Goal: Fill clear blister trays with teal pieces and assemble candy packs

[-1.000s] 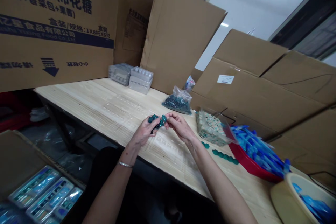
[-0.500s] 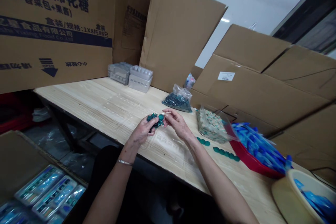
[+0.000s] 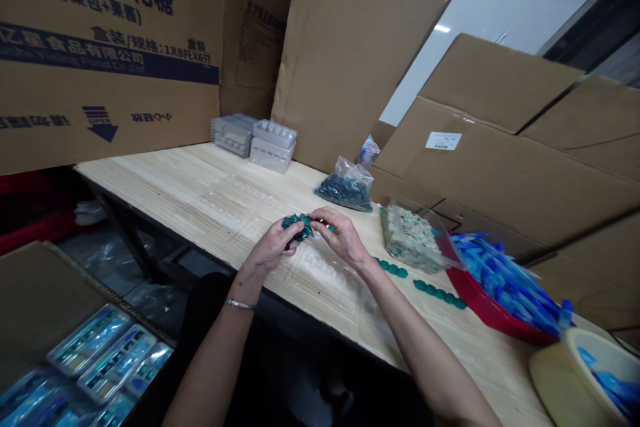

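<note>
My left hand (image 3: 273, 248) grips a small cluster of teal plastic pieces (image 3: 299, 227) above the pale wooden table (image 3: 150, 177). My right hand (image 3: 340, 237) pinches the same cluster from the right, and a teal bit shows beyond its fingers. Several teal discs in two short rows (image 3: 393, 269) lie on the table to the right of my hands. Just beyond them sits a clear plastic bag of teal pieces (image 3: 345, 188).
Clear plastic trays (image 3: 253, 140) stand at the table's far edge against large cardboard boxes (image 3: 350, 53). On the right are a bag of mixed pieces (image 3: 413, 240), a red tray of blue items (image 3: 500, 293) and a cream bowl (image 3: 565, 387). Blister packs (image 3: 100, 353) lie below the near edge.
My right hand has closed in from the right onto the teal cluster, and its fingers now meet my left hand. The view has shifted slightly.
</note>
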{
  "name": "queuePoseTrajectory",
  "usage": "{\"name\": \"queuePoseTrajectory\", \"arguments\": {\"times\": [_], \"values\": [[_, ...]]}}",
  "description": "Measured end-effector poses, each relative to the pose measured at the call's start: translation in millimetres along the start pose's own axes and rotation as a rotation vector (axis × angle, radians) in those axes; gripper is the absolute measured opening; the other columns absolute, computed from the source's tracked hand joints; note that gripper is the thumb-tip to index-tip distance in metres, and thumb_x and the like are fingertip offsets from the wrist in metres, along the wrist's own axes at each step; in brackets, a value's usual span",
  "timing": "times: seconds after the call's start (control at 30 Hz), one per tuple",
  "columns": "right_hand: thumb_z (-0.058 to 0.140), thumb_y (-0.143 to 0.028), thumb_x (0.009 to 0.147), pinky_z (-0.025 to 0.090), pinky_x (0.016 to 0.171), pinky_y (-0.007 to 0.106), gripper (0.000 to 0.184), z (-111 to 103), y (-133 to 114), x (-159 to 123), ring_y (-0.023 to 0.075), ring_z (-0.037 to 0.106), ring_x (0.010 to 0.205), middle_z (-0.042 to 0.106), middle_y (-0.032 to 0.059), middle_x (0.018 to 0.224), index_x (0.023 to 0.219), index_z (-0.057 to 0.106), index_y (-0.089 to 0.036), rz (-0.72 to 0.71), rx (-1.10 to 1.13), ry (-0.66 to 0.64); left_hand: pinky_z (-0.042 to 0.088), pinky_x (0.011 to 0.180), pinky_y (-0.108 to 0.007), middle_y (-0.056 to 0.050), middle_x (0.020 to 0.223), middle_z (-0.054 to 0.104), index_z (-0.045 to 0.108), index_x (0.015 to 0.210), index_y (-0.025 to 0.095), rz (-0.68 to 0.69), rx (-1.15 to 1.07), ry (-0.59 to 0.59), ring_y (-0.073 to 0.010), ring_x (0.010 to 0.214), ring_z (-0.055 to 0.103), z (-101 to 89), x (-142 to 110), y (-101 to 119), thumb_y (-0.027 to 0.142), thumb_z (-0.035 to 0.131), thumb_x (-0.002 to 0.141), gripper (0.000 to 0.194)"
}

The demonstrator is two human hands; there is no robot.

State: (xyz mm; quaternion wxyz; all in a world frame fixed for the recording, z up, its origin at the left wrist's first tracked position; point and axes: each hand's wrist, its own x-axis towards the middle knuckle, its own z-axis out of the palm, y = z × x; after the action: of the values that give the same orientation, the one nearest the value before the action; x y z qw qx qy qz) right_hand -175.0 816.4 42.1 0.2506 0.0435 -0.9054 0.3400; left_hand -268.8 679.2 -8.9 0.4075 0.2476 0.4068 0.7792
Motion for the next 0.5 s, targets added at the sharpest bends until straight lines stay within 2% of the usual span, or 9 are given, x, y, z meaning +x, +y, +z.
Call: {"name": "queuePoseTrajectory", "arguments": {"times": [0.17, 0.3, 0.5], "values": [[0.052, -0.035, 0.086, 0.045, 0.083, 0.036, 0.023, 3, 2, 9, 0.0205, 0.056, 0.092, 0.061, 0.0081, 0.097, 0.101, 0.065, -0.023, -0.023, 0.04, -0.099, 0.016, 0.036, -0.013, 0.006, 0.062, 0.042, 0.052, 0.081, 0.014, -0.001, -0.031, 0.018, 0.0005, 0.039, 0.032, -7.5, 0, 0, 0.039, 0.07, 0.066, 0.033], [0.053, -0.035, 0.085, 0.047, 0.079, 0.034, 0.023, 8, 0, 12, 0.0186, 0.057, 0.084, 0.06, 0.0075, 0.094, 0.103, 0.063, -0.023, -0.034, 0.041, -0.063, 0.016, 0.035, -0.013, 0.005, 0.063, 0.043, 0.053, 0.082, 0.014, -0.001, -0.049, 0.03, 0.0011, 0.039, 0.032, -11.9, 1, 2, 0.038, 0.071, 0.066, 0.034], [0.049, -0.037, 0.087, 0.043, 0.085, 0.037, 0.026, 8, 1, 20, 0.0212, 0.056, 0.093, 0.061, 0.0084, 0.097, 0.104, 0.064, -0.025, -0.079, 0.02, -0.1, 0.017, 0.034, -0.012, 0.005, 0.061, 0.043, 0.052, 0.076, 0.013, 0.01, -0.042, 0.079, 0.0004, 0.04, 0.034, -18.5, -1, 10, 0.039, 0.071, 0.065, 0.034]]}}
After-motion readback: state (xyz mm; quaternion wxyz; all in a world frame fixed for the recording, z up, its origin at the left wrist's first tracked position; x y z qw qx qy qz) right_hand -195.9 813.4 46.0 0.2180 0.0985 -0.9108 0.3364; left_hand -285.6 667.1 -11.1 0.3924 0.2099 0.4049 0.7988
